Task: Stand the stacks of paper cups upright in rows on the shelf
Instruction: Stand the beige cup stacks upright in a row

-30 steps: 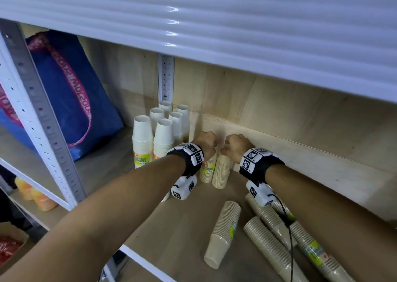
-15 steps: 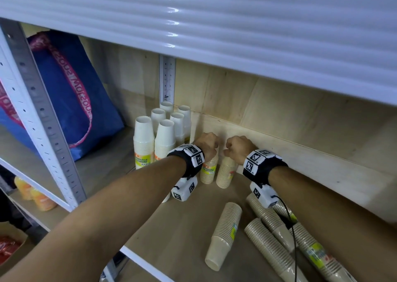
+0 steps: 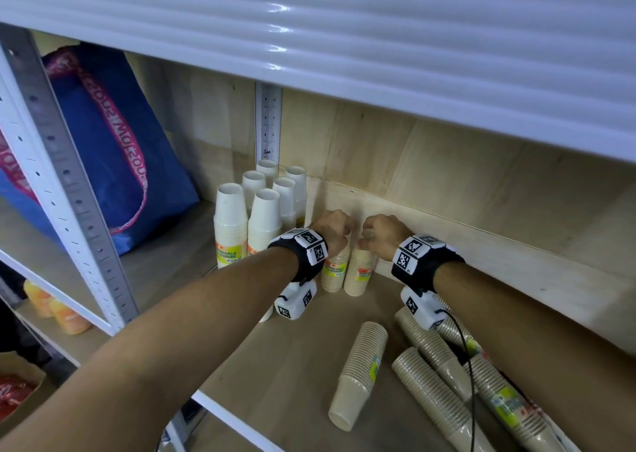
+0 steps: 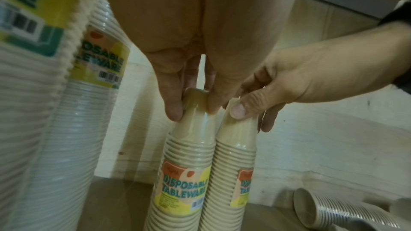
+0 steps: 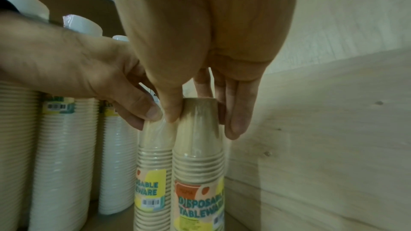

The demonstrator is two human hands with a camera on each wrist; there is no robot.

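Note:
Two wrapped stacks of tan paper cups stand upright side by side at the back of the wooden shelf (image 3: 303, 358). My left hand (image 3: 335, 226) grips the top of the left tan stack (image 3: 334, 274) (image 4: 186, 173) (image 5: 151, 173) with thumb and fingers. My right hand (image 3: 380, 235) grips the top of the right tan stack (image 3: 359, 276) (image 5: 198, 164) (image 4: 233, 173) the same way. Several white cup stacks (image 3: 247, 221) stand in rows just left of them. More tan stacks lie on their sides near the front: one (image 3: 359, 372) in the middle, others (image 3: 444, 379) under my right forearm.
The wooden back wall (image 3: 481, 190) is right behind the held stacks. A white shelf board (image 3: 344, 31) hangs low overhead. A grey perforated post (image 3: 69, 183) stands at the left, with a blue bag (image 3: 113, 148) on the neighbouring shelf.
Both hands have stayed on the tops of the two tan stacks; the stacks have shifted very slightly and now stand close together.

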